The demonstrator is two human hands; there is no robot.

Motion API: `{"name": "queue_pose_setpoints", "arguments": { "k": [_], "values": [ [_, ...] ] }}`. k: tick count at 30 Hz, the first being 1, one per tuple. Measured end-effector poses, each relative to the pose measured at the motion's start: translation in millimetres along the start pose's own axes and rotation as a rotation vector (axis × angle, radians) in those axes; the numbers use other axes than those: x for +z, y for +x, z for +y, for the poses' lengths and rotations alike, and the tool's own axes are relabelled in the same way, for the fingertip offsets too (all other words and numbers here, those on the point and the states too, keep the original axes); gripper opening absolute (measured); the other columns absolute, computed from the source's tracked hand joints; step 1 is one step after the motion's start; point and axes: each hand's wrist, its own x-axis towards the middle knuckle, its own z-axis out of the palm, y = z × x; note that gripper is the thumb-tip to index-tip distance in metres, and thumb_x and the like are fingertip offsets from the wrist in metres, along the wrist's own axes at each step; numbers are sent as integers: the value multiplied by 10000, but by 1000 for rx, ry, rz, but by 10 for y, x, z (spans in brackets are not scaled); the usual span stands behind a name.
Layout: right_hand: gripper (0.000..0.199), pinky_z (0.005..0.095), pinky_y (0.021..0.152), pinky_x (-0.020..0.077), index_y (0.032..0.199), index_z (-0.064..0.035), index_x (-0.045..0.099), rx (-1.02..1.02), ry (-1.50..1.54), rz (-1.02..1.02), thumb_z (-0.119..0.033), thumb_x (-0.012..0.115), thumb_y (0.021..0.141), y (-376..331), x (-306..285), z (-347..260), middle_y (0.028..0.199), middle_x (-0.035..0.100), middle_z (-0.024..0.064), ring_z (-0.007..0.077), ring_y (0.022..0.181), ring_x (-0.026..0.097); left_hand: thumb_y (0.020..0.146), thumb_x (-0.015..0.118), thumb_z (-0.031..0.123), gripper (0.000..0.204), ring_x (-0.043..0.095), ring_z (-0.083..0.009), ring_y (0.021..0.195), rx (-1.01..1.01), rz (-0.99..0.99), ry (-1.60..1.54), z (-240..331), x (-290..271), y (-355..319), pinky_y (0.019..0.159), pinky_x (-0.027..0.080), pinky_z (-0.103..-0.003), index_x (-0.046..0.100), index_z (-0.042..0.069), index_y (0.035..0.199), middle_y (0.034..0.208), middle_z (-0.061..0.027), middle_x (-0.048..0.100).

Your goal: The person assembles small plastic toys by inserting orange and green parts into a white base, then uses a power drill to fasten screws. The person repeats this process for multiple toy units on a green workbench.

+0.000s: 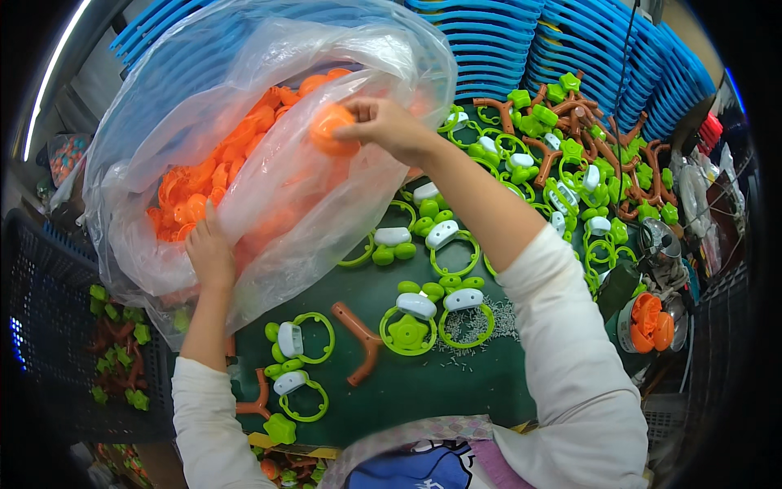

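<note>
A large clear plastic bag [269,196] full of orange plastic parts [195,187] takes up the far left of the table. My right hand [383,129] pinches a rounded orange plastic part [332,130] above the bag's near side. At the bag's left opening, my left hand [210,251] rests against the plastic beside the orange parts; its fingertips are partly hidden, so whether they grip the film is unclear. Nearer to me lie green rings with white blocks [301,341] and a brown forked plastic branch [358,342].
Many green rings and brown branches with green stars [570,122] are heaped at the right. Small metal pins [497,322] lie scattered mid-table. Blue plastic stacks [489,49] line the back. A dark crate [49,326] stands left; a tub of orange parts [648,322] stands right.
</note>
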Motion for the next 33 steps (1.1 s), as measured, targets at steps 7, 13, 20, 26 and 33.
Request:
{"name": "queue_pose_setpoints", "arguments": {
  "k": [7, 13, 20, 26, 33],
  "values": [
    [574, 317, 948, 498, 1297, 2, 636, 413, -112, -872, -216, 845, 809, -972, -41, -81, 1171, 702, 65, 162, 1068, 644, 763, 748, 135, 736, 512, -366, 1187, 67, -104, -411, 12, -133, 154, 1053, 375, -477, 451, 57, 1433, 1237, -178, 560],
    [530, 401, 867, 526, 1180, -43, 640, -413, -880, -219, -273, 854, 753, -945, 444, -356, 1133, 643, 146, 303, 1035, 639, 886, 710, 246, 501, 622, -287, 960, -146, -61, -709, 288, -1167, -368, 866, 496, -397, 540, 25, 1302, 1163, -144, 624],
    [500, 432, 837, 548, 1258, -138, 610, -983, -1592, -20, -234, 783, 799, 217, 1131, 285, 1165, 645, 119, 271, 1016, 655, 950, 599, 601, 915, 619, -366, 1147, -922, -874, -2006, 477, -1356, -1209, 909, 560, -462, 273, -60, 1493, 1428, -296, 455],
    [257, 451, 601, 520, 1057, -123, 653, -890, -1164, 184, -132, 659, 800, 748, 830, -83, 825, 659, 39, 296, 740, 666, 791, 575, 833, 1293, 287, -486, 1458, -1043, -507, -2417, 163, -726, -395, 1096, 355, -698, -7, -2, 1590, 1632, -295, 113],
    [80, 370, 622, 511, 850, -142, 621, -1167, -1162, -363, -220, 627, 835, -429, 1666, 45, 827, 494, 32, 203, 739, 588, 914, 525, 122, 278, 625, -333, 1089, -1033, -137, -2440, -386, 136, 941, 990, 505, -517, 612, -5, 1145, 1135, -155, 668]
  ]
}}
